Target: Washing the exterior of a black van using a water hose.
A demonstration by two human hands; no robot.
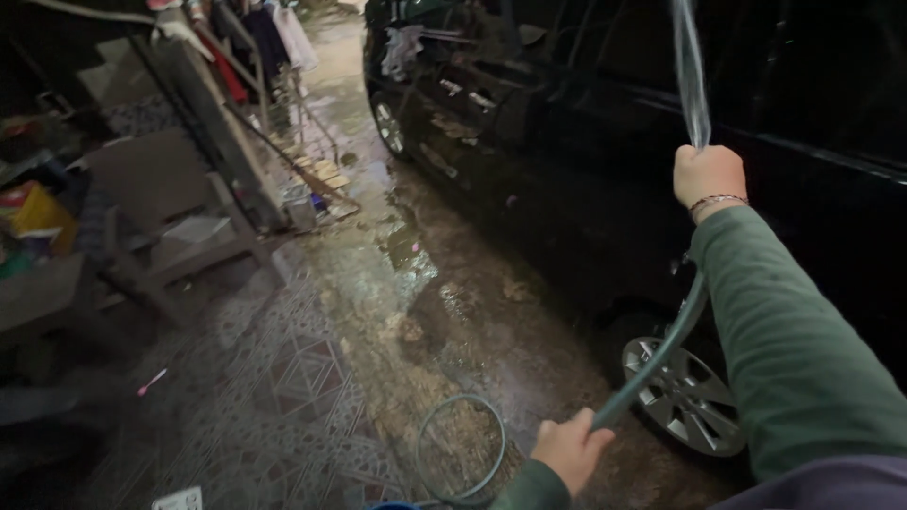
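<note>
Hose: a thin green tube (661, 345) – smooth, slightly glossy, running from the low left hand up to the raised right hand beside the car; a slack loop of it lies on the wet floor by the left hand.
Water: a clear stream (692, 76) leaves the top of the right fist and rises straight up in front of the car's dark side.
Right hand: (707, 175) raised, fist fully closed around the hose end; a thin bracelet sits at the wrist, above a green sleeve.
Left hand: (570, 449) low in the view, fingers curled tight around the hose just above the loop.
Car: 1 black car (567, 142), glossy and wet, along the right side of the view.
Wheels: 2 in sight – a silver spoked wheel (688, 397) close behind the hose, a second wheel (388, 126) far up the car.
Floor: patterned tiles (283, 378) on the left, wet, with a puddle and foamy dirt alongside the car.
Chair: 1 wooden chair (170, 217) stands at the left, well apart from the hose.
Clothes: several garments (283, 33) hang at the top left – too dim to count.
Small item: 1 pink stick-like thing (151, 382) lies on the tiles; what it is cannot be told.
</note>
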